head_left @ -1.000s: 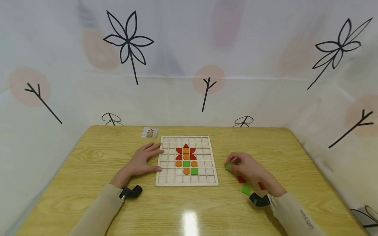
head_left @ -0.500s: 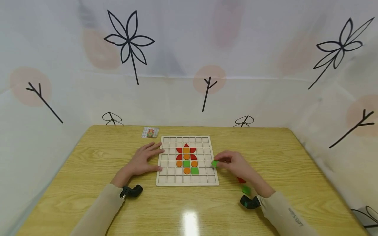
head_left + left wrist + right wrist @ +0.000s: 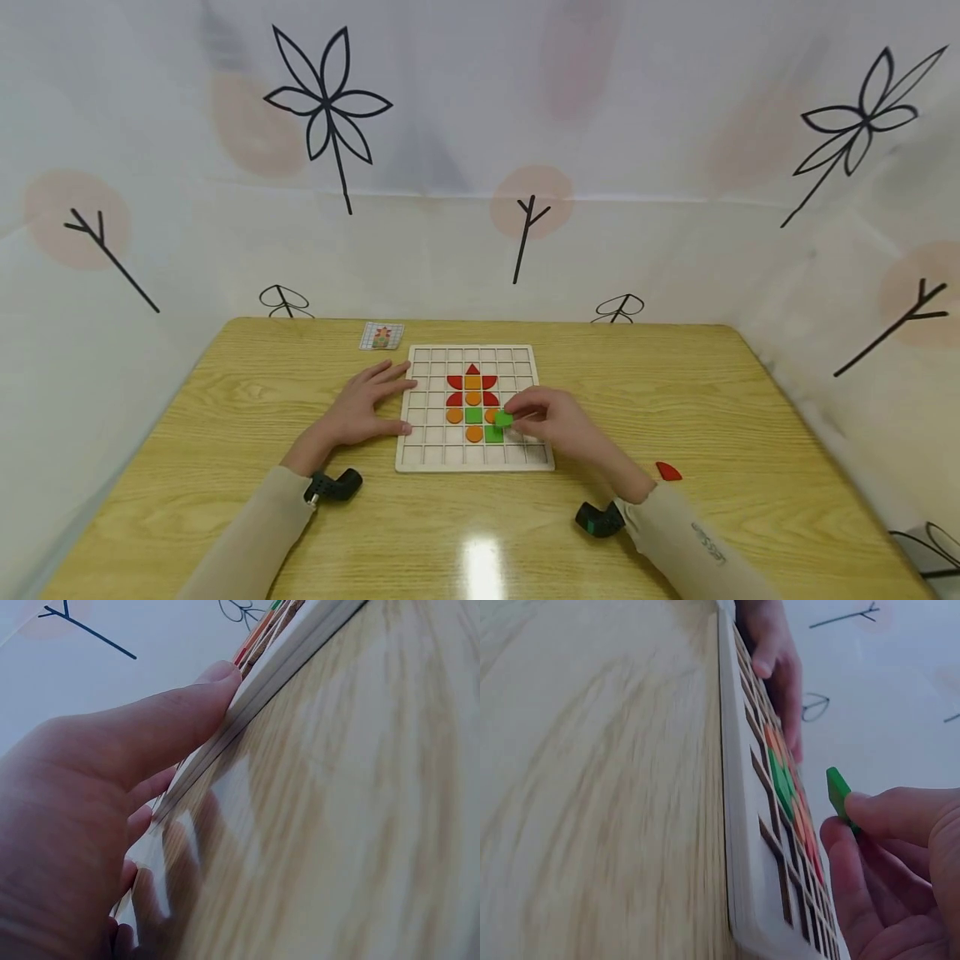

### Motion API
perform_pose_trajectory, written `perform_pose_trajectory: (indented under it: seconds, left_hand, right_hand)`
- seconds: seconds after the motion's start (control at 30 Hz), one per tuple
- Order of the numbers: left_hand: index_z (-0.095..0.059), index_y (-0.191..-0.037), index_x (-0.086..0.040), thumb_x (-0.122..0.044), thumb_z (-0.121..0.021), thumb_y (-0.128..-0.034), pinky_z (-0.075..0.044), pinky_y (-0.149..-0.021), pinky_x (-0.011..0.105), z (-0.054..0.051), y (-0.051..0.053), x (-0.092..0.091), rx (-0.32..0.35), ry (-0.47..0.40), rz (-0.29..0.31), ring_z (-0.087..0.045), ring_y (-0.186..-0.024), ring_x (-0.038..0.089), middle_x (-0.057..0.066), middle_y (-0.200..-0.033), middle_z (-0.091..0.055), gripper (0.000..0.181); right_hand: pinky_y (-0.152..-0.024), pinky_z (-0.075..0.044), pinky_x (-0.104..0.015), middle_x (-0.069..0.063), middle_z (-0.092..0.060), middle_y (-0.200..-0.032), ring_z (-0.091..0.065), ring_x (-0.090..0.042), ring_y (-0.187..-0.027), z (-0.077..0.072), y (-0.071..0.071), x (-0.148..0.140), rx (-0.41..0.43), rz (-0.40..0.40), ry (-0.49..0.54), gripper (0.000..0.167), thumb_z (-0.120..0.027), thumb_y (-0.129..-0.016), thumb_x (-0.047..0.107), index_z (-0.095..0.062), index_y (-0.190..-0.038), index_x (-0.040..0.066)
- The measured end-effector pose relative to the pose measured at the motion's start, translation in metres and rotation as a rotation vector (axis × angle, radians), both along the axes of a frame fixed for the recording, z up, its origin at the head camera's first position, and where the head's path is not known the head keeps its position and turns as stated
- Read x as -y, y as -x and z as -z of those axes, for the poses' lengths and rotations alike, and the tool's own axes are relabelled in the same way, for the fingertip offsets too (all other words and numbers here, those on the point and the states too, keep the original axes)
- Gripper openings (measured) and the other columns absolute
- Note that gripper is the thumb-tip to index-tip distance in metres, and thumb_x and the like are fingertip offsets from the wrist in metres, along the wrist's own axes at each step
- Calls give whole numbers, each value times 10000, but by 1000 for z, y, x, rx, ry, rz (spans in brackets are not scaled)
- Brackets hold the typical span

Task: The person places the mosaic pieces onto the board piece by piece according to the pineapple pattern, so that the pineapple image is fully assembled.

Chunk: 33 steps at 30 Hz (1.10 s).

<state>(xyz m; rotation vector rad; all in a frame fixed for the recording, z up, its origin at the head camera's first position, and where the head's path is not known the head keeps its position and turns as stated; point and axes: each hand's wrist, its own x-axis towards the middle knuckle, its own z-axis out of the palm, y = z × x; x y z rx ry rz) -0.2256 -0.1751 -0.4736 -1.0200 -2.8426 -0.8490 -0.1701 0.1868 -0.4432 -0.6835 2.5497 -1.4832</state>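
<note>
A pale wooden grid board [image 3: 435, 457] lies in the middle of the table. Red, orange and green tiles fill several of its cells, among them a green square [image 3: 473, 415], a red triangle [image 3: 472, 370] and an orange circle [image 3: 474, 434]. My right hand [image 3: 558, 423] pinches a green tile [image 3: 838, 796] between thumb and fingers, held above the board near its lower right cells. In the head view that tile partly covers an orange circle. My left hand [image 3: 362, 408] rests with fingers spread on the board's left edge, thumb tip touching the rim [image 3: 251, 694].
Behind the board's left corner lies a small card [image 3: 382, 336] with a printed coloured pattern on a grid. A red rounded tile [image 3: 668, 472] lies on the table [image 3: 420, 533] right of my right forearm. A patterned white cloth [image 3: 435, 250] hangs behind the table.
My right hand has carried the green tile leftward from the table at the right to above the board. Its forearm now hides other loose tiles. My left hand has stayed put.
</note>
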Motion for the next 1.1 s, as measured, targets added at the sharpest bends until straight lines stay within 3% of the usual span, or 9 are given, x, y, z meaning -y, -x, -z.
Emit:
perform_pose_trajectory:
  seconds: [0.37, 0.67, 1.1]
  left_hand:
    - [-558, -1446, -167, -531, -765, -814, -168, -1123, 651, -2, 0, 0, -2, 0, 8, -201, -1481, 363, 59, -1591, -351, 758]
    - [-555, -1449, -181, -531, -767, -815, -161, -1132, 641, 0, 1, 1, 21, 0, 1, -186, -1489, 343, 34, -1596, -342, 755]
    - [-556, -1448, -177, -523, -772, -814, -156, -1139, 632, -3, -1, 0, 32, 0, -6, -188, -1489, 345, 26, -1598, -338, 754]
  right_hand:
    - [-772, -546, -247, -29, -694, -1015, -633, -146, -894, 4, 3, 42, -69, -105, -5, 144, -753, -874, 22, -753, -1013, 57]
    - [-731, -524, -247, 25, -671, -973, -603, -126, -839, 5, -2, 64, -109, -81, -57, 149, -778, -847, 13, -761, -976, 86]
    - [-717, -493, -252, 65, -687, -982, -579, -107, -840, 7, -4, 69, -163, -50, -160, 118, -794, -837, 42, -780, -933, 110]
